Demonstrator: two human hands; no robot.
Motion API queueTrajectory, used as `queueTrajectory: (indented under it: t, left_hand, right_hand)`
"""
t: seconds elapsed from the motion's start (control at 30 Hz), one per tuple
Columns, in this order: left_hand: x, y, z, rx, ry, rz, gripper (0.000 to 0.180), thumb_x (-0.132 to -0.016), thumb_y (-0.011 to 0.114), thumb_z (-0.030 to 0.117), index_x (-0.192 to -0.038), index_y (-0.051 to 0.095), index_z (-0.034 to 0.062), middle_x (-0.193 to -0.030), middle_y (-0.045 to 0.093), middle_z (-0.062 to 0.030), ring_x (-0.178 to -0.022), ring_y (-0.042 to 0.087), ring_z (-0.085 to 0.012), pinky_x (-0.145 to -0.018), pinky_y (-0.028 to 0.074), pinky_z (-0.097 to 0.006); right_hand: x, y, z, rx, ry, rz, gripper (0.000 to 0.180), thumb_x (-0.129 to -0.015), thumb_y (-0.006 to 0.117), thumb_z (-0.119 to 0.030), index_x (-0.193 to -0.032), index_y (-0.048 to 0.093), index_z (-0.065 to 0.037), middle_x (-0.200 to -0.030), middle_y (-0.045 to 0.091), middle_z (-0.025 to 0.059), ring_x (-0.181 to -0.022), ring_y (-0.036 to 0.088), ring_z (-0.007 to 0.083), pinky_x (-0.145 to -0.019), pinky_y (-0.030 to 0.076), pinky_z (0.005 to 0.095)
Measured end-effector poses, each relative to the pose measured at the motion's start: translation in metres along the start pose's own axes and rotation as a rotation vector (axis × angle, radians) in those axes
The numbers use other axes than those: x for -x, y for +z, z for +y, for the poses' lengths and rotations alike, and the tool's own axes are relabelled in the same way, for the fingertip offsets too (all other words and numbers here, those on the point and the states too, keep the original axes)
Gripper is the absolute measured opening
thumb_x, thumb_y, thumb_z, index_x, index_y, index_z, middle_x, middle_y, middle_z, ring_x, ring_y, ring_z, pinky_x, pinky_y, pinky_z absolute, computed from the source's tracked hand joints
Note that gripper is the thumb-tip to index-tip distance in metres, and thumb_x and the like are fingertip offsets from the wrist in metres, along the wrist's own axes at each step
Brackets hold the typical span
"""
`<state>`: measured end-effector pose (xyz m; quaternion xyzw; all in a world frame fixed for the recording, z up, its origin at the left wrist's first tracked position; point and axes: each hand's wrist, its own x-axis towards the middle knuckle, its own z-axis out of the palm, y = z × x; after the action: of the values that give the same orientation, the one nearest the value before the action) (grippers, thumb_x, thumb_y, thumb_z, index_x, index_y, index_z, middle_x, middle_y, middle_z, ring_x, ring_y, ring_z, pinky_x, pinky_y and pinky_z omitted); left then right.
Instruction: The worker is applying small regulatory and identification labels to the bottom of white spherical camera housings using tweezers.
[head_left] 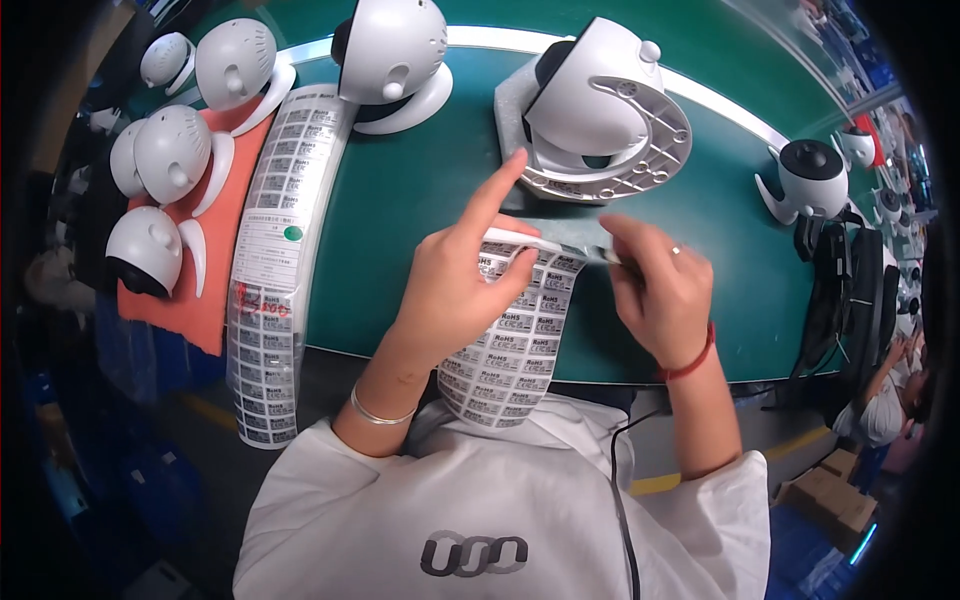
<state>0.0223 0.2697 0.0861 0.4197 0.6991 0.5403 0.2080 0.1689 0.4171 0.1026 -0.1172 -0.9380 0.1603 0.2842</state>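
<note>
A sheet of small printed labels (515, 350) hangs over the table's front edge toward my lap, its top edge folded over. My left hand (450, 285) grips this sheet between thumb and fingers, with the index finger stretched out toward a white device. That white device (600, 110), a rounded housing with a ribbed ring base, lies tilted in a pale grey holder (512, 110) just beyond my hands. At the sheet's upper right corner my right hand (665, 285) is closed in a pinch. Blur hides what its fingertips hold.
A long label roll (275, 340) lies left on the green table (400, 200), overhanging the front. Several white devices (172, 160) rest on an orange mat (205, 310); another device (395, 60) stands behind. At right are a black-topped device (812, 175) and black straps (830, 290).
</note>
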Motion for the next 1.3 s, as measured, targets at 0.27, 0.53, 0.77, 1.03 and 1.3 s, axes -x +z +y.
queueTrajectory:
  t: [0.27, 0.53, 0.77, 1.03, 1.3]
  left_hand:
    - [0.001, -0.002, 0.008, -0.112, -0.016, 0.008, 0.076, -0.078, 0.067, 0.005, -0.146, 0.035, 0.0201, -0.090, 0.070, -0.0077, -0.076, 0.068, -0.0267, -0.066, 0.052, -0.035]
    - [0.000, 0.001, -0.002, -0.068, 0.060, 0.040, 0.076, -0.078, 0.067, 0.006, -0.146, 0.034, 0.0222, -0.090, 0.070, -0.0111, -0.071, 0.067, -0.0312, -0.063, 0.052, -0.037]
    - [-0.003, 0.001, 0.002, -0.116, 0.079, 0.066, 0.070, -0.078, 0.066, 0.008, -0.142, 0.039, 0.0187, -0.083, 0.068, -0.0166, -0.068, 0.065, -0.0355, -0.063, 0.052, -0.042]
    - [-0.021, -0.007, 0.009, -0.158, 0.041, 0.051, 0.043, -0.083, 0.066, 0.020, -0.124, 0.056, 0.0115, -0.059, 0.056, -0.0164, -0.051, 0.058, -0.0284, -0.053, 0.045, -0.038]
    - [-0.050, -0.001, 0.001, -0.321, 0.183, 0.189, 0.026, -0.091, 0.060, 0.032, -0.087, 0.061, 0.0061, -0.058, 0.057, -0.0151, -0.057, 0.060, -0.0327, -0.050, 0.044, -0.038]
  right_hand:
    - [-0.032, 0.017, 0.014, 0.225, -0.222, 0.004, 0.023, -0.062, 0.073, -0.009, -0.078, 0.057, -0.012, -0.059, 0.055, -0.0002, -0.044, 0.053, 0.0190, -0.042, 0.041, 0.0316]
    - [-0.040, 0.009, 0.012, 0.301, -0.296, -0.128, 0.023, -0.061, 0.073, -0.009, -0.079, 0.058, -0.010, -0.063, 0.055, 0.0010, -0.048, 0.055, 0.0199, -0.045, 0.043, 0.0317]
    - [-0.047, 0.008, 0.012, 0.428, -0.448, -0.158, 0.015, -0.066, 0.062, -0.006, -0.069, 0.047, -0.008, -0.057, 0.049, 0.0031, -0.046, 0.054, 0.0185, -0.045, 0.043, 0.0313]
    - [-0.047, 0.009, 0.018, 0.456, -0.416, -0.186, 0.025, -0.066, 0.075, -0.014, -0.081, 0.055, -0.009, -0.066, 0.057, 0.0022, -0.051, 0.056, 0.0202, -0.050, 0.044, 0.0315]
    - [-0.048, 0.015, 0.022, 0.397, -0.518, -0.099, 0.019, -0.064, 0.065, -0.008, -0.075, 0.050, -0.009, -0.059, 0.050, 0.0020, -0.047, 0.053, 0.0184, -0.046, 0.043, 0.0307]
